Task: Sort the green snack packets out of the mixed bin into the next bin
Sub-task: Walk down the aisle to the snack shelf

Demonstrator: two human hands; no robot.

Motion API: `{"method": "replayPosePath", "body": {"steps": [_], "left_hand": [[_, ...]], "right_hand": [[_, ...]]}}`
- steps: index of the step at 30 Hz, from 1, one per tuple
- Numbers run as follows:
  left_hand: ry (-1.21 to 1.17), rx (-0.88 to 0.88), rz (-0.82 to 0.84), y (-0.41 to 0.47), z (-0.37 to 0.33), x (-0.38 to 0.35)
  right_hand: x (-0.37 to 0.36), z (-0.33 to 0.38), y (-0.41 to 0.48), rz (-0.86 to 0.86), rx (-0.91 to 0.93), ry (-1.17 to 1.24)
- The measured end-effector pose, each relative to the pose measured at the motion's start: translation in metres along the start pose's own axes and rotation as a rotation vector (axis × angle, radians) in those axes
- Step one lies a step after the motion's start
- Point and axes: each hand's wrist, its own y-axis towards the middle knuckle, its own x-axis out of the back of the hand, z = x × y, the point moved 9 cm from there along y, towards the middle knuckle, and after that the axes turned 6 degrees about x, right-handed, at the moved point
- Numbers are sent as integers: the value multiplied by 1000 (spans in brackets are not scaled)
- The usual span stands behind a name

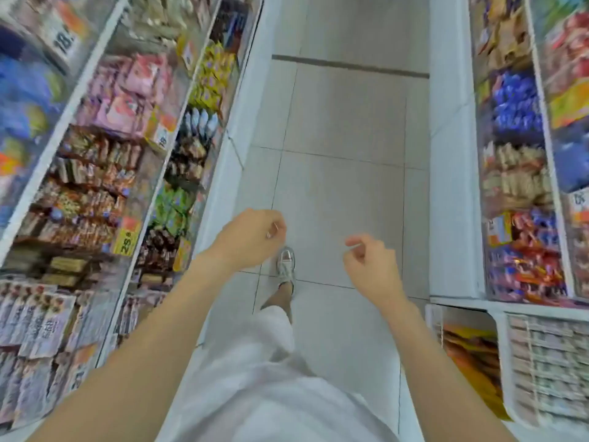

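Left hand (251,237): fingers loosely curled, holding nothing, over the pale grey tiled floor (344,129).
Right hand (371,260): fingers loosely curled, thumb near forefinger, empty.
Green glossy plastic snack packets (173,205): in a shelf bin just left of your left hand.
Risk, bin: the view is blurred, so you may reach into the dark brown packets (156,247) alongside.
Risk, grasp: a shallow pinch on slick film likely drops a packet.

snack bins (172,199) left, display racks (516,186) right, aisle floor (344,138) between, shoe (286,263) on floor
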Motion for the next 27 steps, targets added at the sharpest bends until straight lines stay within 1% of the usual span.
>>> {"method": "replayPosePath", "body": {"steps": [2, 6, 8, 14, 18, 21, 27], "left_hand": [[-27, 28, 20, 54, 3, 27], [35, -2, 90, 168, -16, 83], [57, -27, 114, 224, -31, 105], [99, -121, 143, 380, -106, 163], [171, -171, 154, 495, -151, 192], [190, -166, 140, 581, -180, 219], [195, -109, 99, 732, -219, 290]], "right_hand": [[15, 11, 52, -1, -35, -11], [57, 52, 157, 63, -4, -62], [84, 57, 202, 36, -24, -75], [165, 51, 331, -123, -126, -84], [199, 41, 444, -133, -137, -11], [229, 47, 536, -101, -77, 76], [291, 81, 718, 62, 22, -8]]}}
